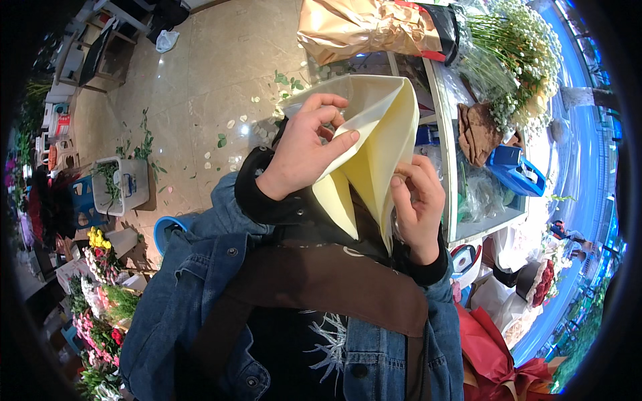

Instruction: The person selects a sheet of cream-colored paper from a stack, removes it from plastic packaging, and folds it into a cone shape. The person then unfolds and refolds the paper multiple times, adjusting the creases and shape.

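Observation:
Both hands hold a folded sheet of pale yellow wrapping paper in front of my brown apron. Its folds stand apart at the lower side, and a pointed corner rises at the top. My left hand grips the sheet's left edge between thumb and curled fingers. At the right edge, my right hand pinches the paper with thumb and bent fingers. Beyond the sheet lies a bundle wrapped in gold paper, beside white baby's breath.
A glass-sided counter stands at the right, with a blue plastic holder on it. Leaves and petals litter the tiled floor. A plastic bin of cut stems and a blue bucket are at the left, near bunched flowers.

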Tool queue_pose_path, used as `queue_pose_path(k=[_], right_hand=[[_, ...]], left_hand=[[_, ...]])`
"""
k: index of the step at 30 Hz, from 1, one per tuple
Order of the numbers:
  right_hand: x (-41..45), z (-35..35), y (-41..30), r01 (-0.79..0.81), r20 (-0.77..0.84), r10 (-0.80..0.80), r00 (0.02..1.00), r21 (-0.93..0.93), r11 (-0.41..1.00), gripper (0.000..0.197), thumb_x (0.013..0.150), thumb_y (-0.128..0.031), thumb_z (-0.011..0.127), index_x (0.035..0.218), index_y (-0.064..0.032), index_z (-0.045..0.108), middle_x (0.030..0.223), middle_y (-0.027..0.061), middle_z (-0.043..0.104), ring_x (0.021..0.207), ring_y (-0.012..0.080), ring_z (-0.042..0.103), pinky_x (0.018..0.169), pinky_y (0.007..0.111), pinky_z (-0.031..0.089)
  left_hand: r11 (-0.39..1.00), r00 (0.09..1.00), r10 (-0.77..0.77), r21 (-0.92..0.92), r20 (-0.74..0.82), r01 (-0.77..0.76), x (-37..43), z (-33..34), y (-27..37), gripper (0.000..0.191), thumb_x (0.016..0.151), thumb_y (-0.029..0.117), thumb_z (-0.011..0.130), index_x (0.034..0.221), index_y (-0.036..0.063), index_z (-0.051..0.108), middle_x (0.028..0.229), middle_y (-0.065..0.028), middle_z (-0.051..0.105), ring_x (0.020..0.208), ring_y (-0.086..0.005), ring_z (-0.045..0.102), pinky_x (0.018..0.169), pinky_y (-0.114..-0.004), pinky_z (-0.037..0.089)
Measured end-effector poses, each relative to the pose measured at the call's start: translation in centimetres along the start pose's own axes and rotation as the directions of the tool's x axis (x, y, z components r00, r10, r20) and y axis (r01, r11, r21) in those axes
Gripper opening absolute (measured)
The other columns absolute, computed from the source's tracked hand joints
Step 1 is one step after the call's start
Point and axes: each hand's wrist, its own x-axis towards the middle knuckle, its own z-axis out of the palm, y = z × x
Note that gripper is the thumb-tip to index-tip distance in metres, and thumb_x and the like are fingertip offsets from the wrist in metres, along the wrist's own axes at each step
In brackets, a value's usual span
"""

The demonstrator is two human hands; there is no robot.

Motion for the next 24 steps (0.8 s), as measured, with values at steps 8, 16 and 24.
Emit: queue_pose_path(k=[8, 16, 24], right_hand=[[0.3, -0.4, 0.7, -0.257, 0.194, 0.196, 0.961, 0.373, 0.891, 0.014, 0.083, 0.000, 0.068, 0.095, 0.0050, 0.067, 0.097, 0.0075, 0.059, 0.087, 0.0135, 0.057, 0.077, 0.025, 0.045], [0.6, -0.8, 1.8, -0.391, 0.290, 0.268, 0.919, 0.566, 0.726, 0.010, 0.077, 0.002, 0.074, 0.080, 0.0021, 0.065, 0.094, 0.0056, 0.062, 0.088, 0.0122, 0.059, 0.080, 0.026, 0.045], [0.4, -0.1, 2.5, -0.365, 0.244, 0.273, 0.931, 0.653, 0.664, 0.011, 0.080, -0.001, 0.072, 0.077, 0.0006, 0.062, 0.093, 0.0045, 0.063, 0.084, 0.0105, 0.059, 0.079, 0.026, 0.045]], left_hand=[[1.000, 1.000, 0.014, 0.023, 0.000, -0.014, -0.1, 0.2, 0.0, 0.010, 0.086, 0.006, 0.066, 0.086, -0.0019, 0.061, 0.125, -0.0072, 0.044, 0.084, -0.0088, 0.058, 0.073, -0.023, 0.050], [1.000, 0.999, -0.014, 0.010, 0.051, 0.014, -0.2, 0.2, 0.7, 0.010, 0.085, 0.006, 0.067, 0.085, -0.0015, 0.060, 0.125, -0.0075, 0.045, 0.084, -0.0092, 0.058, 0.074, -0.024, 0.050], [1.000, 0.998, -0.028, -0.008, 0.060, 0.028, -0.3, 0.1, 0.8, 0.011, 0.085, 0.007, 0.067, 0.087, -0.0021, 0.061, 0.125, -0.0079, 0.045, 0.085, -0.0092, 0.058, 0.075, -0.024, 0.050]])
